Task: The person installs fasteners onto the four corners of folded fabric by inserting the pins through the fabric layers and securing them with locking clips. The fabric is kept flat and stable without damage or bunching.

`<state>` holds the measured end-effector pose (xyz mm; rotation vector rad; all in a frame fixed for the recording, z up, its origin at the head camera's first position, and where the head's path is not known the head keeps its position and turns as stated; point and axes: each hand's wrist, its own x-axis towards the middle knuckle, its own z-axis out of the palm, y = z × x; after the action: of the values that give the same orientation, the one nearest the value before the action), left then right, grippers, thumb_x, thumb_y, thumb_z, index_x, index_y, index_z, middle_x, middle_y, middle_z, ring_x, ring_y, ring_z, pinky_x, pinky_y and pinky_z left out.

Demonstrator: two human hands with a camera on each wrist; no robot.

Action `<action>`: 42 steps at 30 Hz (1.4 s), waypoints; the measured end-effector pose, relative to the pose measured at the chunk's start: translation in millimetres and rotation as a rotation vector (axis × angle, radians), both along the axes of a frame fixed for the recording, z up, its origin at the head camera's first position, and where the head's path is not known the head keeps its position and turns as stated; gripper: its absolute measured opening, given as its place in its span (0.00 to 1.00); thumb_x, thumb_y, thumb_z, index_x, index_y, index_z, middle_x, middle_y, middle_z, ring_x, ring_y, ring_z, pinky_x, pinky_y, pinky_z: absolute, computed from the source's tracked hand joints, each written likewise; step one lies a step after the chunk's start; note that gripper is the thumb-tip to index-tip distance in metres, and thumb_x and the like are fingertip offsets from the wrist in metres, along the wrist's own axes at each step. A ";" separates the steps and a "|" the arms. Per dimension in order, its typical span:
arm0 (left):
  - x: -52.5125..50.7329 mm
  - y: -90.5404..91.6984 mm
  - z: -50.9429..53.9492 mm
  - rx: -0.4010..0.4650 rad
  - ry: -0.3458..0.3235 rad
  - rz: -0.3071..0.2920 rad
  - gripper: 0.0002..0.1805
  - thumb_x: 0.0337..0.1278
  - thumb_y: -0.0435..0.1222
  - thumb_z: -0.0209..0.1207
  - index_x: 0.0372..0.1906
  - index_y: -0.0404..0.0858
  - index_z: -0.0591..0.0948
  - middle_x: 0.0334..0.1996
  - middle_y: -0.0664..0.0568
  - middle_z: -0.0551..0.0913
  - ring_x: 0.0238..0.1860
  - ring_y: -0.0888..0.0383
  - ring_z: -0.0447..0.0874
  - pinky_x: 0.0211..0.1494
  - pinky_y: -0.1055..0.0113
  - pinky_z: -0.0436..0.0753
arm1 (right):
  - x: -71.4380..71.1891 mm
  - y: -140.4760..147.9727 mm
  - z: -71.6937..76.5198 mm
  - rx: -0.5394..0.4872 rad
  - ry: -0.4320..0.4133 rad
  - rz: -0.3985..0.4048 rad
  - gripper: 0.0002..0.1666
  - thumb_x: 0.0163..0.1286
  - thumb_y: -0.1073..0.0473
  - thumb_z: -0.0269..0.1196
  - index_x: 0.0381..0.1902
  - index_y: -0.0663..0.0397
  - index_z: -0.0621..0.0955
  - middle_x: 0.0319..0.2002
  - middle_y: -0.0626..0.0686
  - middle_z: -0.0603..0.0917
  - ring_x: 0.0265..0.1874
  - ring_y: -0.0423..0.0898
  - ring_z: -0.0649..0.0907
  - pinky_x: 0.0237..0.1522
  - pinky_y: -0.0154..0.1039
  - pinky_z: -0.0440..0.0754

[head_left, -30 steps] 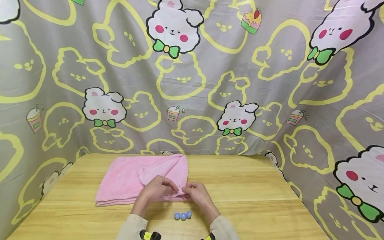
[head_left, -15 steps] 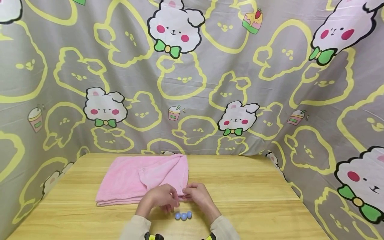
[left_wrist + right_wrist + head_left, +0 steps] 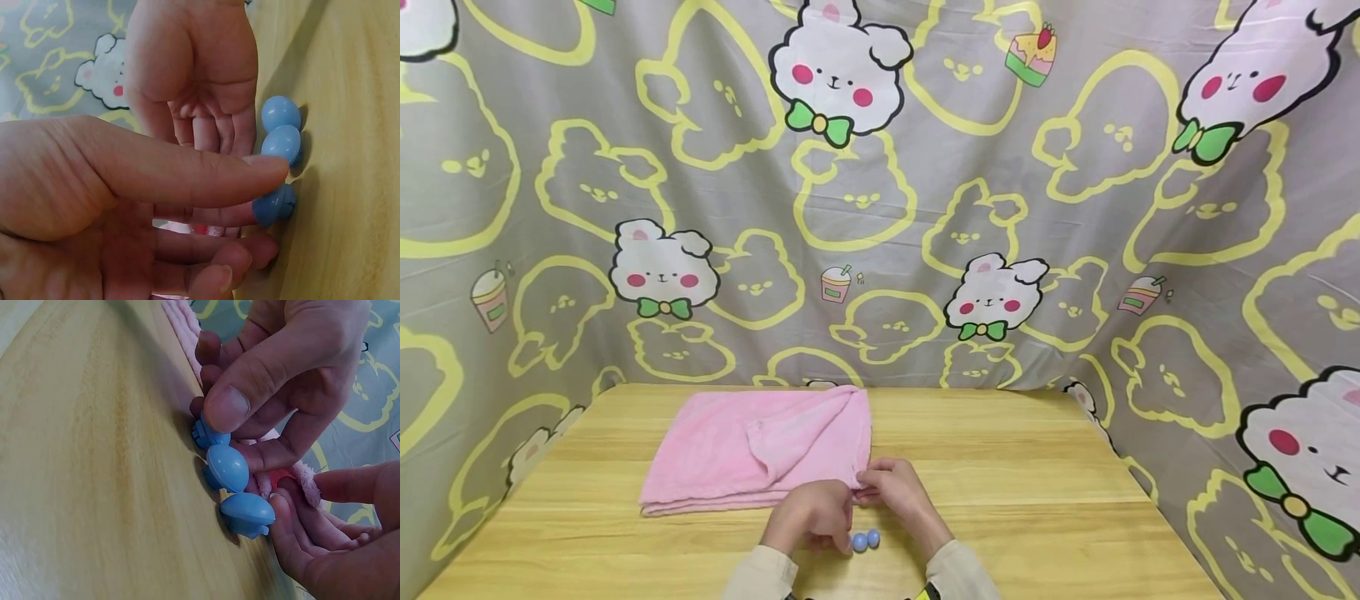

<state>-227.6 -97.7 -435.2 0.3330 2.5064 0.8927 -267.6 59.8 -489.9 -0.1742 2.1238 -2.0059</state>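
My left hand (image 3: 820, 512) pinches the leftmost of three small glossy blue pieces between thumb and index finger; in the left wrist view this piece (image 3: 267, 211) shows below the thumb. Two other blue pieces, the middle one (image 3: 860, 542) and the right one (image 3: 873, 538), stand beside it in a row on the table. My right hand (image 3: 901, 493) pinches the front right corner of the folded pink cloth (image 3: 722, 442). In the right wrist view a fuzzy pink edge (image 3: 307, 484) is between its fingers, with a red patch (image 3: 282, 480) behind.
The light wooden table (image 3: 1000, 492) extends to both sides of the hands. A grey curtain (image 3: 880, 275) printed with rabbits and yellow outlines hangs behind and at both sides of it.
My left hand has left the cloth corner, moved down toward the front and taken hold of the leftmost blue piece. My right hand has stayed at the cloth.
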 end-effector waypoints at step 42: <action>-36.4 -19.6 -23.9 0.530 0.290 0.306 0.11 0.63 0.25 0.59 0.47 0.25 0.86 0.29 0.44 0.88 0.30 0.57 0.87 0.35 0.62 0.86 | -0.5 -2.0 -1.9 -0.029 -0.004 -0.014 0.12 0.66 0.65 0.64 0.41 0.74 0.82 0.26 0.50 0.84 0.25 0.41 0.84 0.35 0.39 0.88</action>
<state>-264.1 -117.3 -459.1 0.2597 2.5817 1.7504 -268.1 57.8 -491.8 -0.1595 2.1005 -2.0437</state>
